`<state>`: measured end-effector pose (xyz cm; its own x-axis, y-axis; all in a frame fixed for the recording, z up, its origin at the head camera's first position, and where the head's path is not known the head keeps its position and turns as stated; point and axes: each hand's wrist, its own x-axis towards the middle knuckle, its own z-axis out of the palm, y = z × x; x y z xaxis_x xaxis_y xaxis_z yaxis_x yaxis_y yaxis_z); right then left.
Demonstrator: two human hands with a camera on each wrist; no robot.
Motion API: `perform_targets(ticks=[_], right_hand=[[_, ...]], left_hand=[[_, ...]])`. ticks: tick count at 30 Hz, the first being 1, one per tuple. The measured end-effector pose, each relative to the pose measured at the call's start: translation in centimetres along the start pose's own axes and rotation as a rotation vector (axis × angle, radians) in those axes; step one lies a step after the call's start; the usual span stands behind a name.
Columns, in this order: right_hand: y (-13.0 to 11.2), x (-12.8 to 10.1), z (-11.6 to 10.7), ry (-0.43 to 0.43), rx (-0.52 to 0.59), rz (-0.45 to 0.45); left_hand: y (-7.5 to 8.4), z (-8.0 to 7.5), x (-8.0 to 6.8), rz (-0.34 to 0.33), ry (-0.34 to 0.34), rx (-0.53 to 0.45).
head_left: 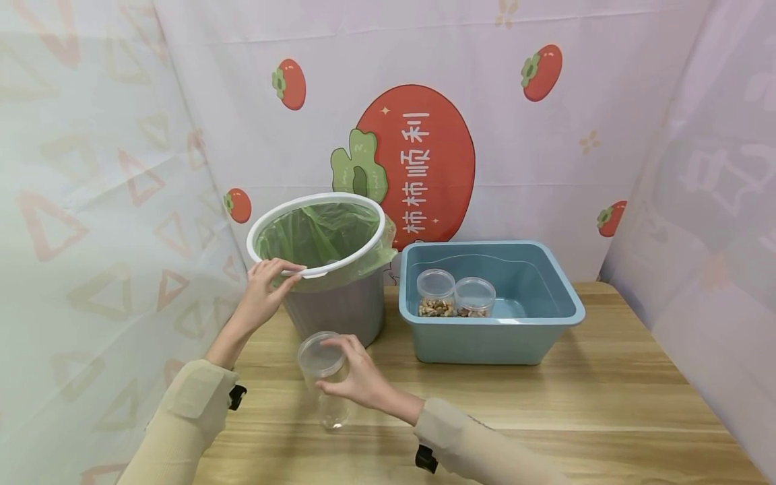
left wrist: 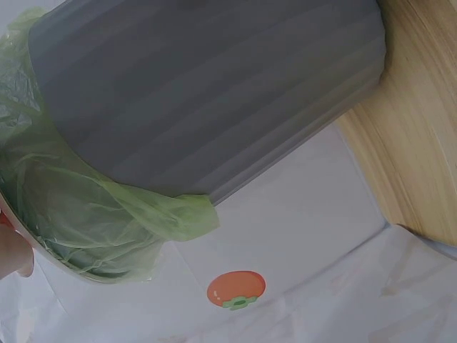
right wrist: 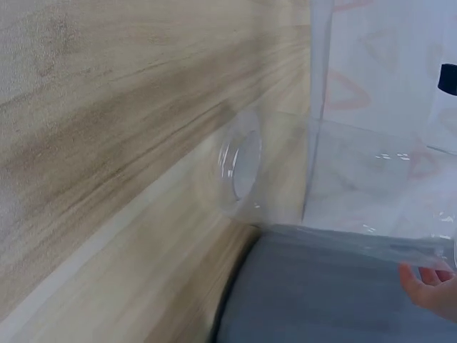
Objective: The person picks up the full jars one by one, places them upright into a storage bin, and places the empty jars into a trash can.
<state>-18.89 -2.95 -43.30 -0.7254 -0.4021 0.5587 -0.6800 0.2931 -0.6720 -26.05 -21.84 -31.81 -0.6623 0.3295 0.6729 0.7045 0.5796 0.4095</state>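
Note:
My left hand (head_left: 267, 289) grips the near rim of a grey trash can (left wrist: 214, 86) with a white rim ring (head_left: 315, 197). A green plastic bag (head_left: 303, 232) lines the can and hangs over its edge. Just in front of the can, my right hand (head_left: 360, 377) holds a clear plastic jar (head_left: 333, 407) near its lid (head_left: 321, 353), thumb on one side and fingers on the other. No contents show in the jar. The right wrist view has its round base (right wrist: 246, 164) near the table; whether they touch I cannot tell.
A blue plastic tub (head_left: 485, 343) stands right of the can. Inside it are two lidded clear jars, one with walnut-like pieces (head_left: 436, 308) and one with brownish contents (head_left: 475, 312). Printed cloth (head_left: 515, 168) surrounds the wooden table (head_left: 606, 397) at the back and sides.

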Motion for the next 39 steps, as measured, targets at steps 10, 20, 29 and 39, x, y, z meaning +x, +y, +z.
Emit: perform_targets(ticks=[10, 20, 29, 39], right_hand=[[0.1, 0.5, -1.8, 0.048, -0.022, -0.029], [0.4, 1.2, -3.6, 0.108, -0.02, -0.073], [0.2, 2.1, -5.5, 0.164, -0.008, -0.073], [-3.6, 2.3, -8.5, 0.207, 0.075, -0.036]], left_hand=[[0.0, -0.1, 0.0, -0.023, -0.008, 0.016], [-0.1, 0.0, -0.1, -0.019, -0.003, 0.011], [0.0, -0.1, -0.1, -0.022, -0.011, 0.012], [0.1, -0.1, 0.0, -0.028, -0.018, 0.0]])
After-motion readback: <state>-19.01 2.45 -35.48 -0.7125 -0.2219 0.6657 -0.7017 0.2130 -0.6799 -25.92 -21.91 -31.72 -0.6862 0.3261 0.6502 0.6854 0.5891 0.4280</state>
